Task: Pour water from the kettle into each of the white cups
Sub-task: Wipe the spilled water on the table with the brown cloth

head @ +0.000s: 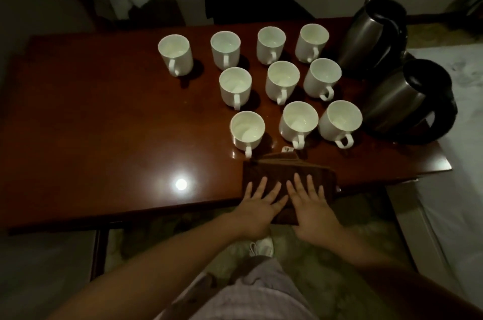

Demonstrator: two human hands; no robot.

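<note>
Both hands, left (257, 206) and right (312, 204), rest flat and open on the folded cloth (288, 172), holding nothing; the cups (282, 81) stand grouped beside the kettles (407, 100), likely to keep pours short.

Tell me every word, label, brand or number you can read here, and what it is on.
None can be read.
A small white tag at the far edge of the folded brown cloth: too small and blurred to read.
The white cups and two kettles show no visible print.

Left hand (257, 203) and right hand (311, 202) lie flat, side by side, on a folded cloth (285, 172) at the worktop (104, 123) edge. Ten cups (282, 80) stand beyond the hands; two kettles (407, 100) stand beyond-right.
</note>
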